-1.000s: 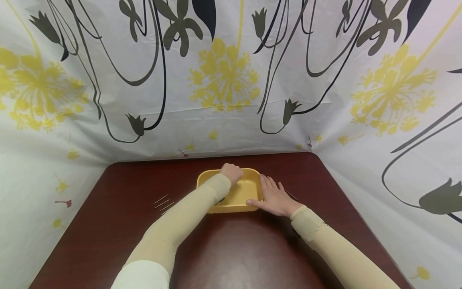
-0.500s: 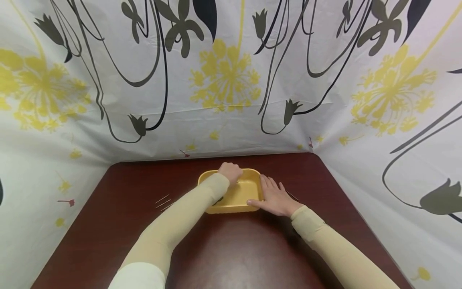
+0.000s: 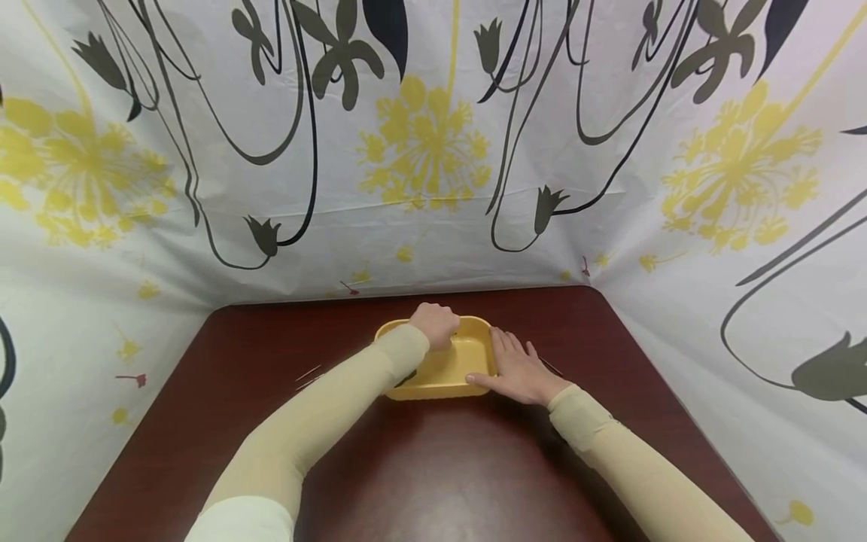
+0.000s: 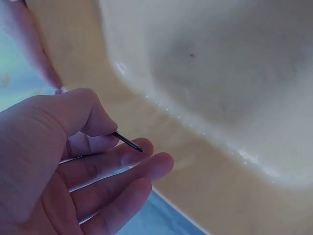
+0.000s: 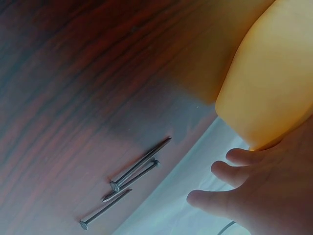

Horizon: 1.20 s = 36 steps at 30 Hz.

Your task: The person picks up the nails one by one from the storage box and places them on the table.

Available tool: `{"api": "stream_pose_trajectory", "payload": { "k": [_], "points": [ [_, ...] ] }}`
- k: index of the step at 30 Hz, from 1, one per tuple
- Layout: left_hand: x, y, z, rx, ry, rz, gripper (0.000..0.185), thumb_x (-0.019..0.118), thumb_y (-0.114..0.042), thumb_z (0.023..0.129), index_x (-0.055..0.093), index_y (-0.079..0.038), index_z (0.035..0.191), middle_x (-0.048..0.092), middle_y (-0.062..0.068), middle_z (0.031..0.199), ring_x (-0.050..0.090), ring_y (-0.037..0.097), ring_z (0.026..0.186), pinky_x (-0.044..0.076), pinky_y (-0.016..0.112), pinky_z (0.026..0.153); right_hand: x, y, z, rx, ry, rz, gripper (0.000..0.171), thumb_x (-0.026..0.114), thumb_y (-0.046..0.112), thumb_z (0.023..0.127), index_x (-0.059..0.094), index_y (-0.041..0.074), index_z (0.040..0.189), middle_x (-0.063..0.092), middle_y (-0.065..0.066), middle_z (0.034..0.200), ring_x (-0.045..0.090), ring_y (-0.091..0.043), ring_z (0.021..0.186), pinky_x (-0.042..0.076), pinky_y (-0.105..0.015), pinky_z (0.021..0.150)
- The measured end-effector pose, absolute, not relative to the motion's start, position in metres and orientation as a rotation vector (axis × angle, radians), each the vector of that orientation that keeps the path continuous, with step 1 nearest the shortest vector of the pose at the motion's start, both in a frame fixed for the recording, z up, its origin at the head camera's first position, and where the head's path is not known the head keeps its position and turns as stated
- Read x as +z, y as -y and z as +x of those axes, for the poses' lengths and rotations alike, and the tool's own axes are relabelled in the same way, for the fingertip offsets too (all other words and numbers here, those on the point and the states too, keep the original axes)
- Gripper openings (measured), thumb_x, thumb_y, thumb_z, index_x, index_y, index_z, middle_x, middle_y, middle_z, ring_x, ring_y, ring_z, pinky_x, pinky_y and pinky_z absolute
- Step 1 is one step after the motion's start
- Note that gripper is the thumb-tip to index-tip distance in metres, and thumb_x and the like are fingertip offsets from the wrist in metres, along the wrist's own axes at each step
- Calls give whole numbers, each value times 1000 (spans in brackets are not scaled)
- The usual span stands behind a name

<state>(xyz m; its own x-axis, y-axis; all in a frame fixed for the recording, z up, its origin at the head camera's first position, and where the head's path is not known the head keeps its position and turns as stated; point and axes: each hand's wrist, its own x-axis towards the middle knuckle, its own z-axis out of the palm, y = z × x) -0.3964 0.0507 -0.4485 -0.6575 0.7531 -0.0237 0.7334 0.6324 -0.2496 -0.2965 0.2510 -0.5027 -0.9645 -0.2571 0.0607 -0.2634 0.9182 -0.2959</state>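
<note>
We see the main risk at the yellow tray on the dark table: it looks light, and if the flat hand beside it slackens while the other reaches in, we judge it could slide or tip. A smaller risk is the thin nail slipping from a light pinch and dropping outside the tray, or pricking a fingertip. Our left hand reaches over the tray's rim at about 11 o'clock, forearm crossing its near-left corner; the wrist view shows thumb and forefinger pinching the nail, the other fingers loosely extended below it. Our right hand lies flat at the tray's 3 o'clock side, fingers straight and spread, thumb along the near corner, holding nothing. More nails lie on the table just beyond that hand at 3 o'clock, and a few others rest at 9 o'clock, well apart from the tray.
</note>
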Motion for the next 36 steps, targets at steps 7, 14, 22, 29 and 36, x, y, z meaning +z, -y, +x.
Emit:
{"api": "stream_pose_trajectory", "payload": {
  "k": [7, 14, 22, 29, 36],
  "points": [
    [-439, -41, -390, 335, 2700, -1285, 25, 69, -14, 90, 56, -22, 69, 46, -7, 61, 37, 9, 52, 40, 27, 47, -505, -252, -297, 479, 3055, 413, 115, 56, 76, 86, 13, -1, 160, 22, -20, 163, 23, -39, 148, 19, -71, 110],
    [-429, -29, -379, 370, 2674, -1291, 8, 68, -18, 91, 74, -23, 93, 61, -2, 94, 54, 18, 78, 50, 33, 60, -505, -252, -298, 474, 3048, 412, 115, 55, 77, 86, 14, -1, 160, 24, -20, 162, 23, -38, 148, 19, -72, 110],
    [-418, -14, -368, 353, 2697, -1290, 15, 64, -22, 96, 76, -26, 104, 60, 3, 125, 52, 30, 119, 46, 50, 96, -504, -251, -296, 471, 3058, 418, 120, 48, 85, 83, 13, -1, 160, 23, -20, 162, 23, -39, 148, 19, -72, 110],
    [-409, 6, -365, 290, 2747, -1273, 21, 68, -23, 95, 76, -23, 114, 46, 10, 150, 32, 38, 144, 26, 63, 113, -505, -251, -297, 468, 3053, 417, 119, 50, 83, 84, 13, -1, 160, 24, -20, 162, 24, -38, 148, 20, -72, 110],
    [-405, 36, -367, 206, 2823, -1225, 9, 70, -19, 91, 72, -26, 85, 41, 10, 155, 24, 40, 148, 16, 69, 113, -506, -252, -297, 468, 3050, 425, 125, 42, 91, 80, 12, -1, 160, 23, -20, 162, 23, -38, 148, 19, -71, 110]
  ]
}}
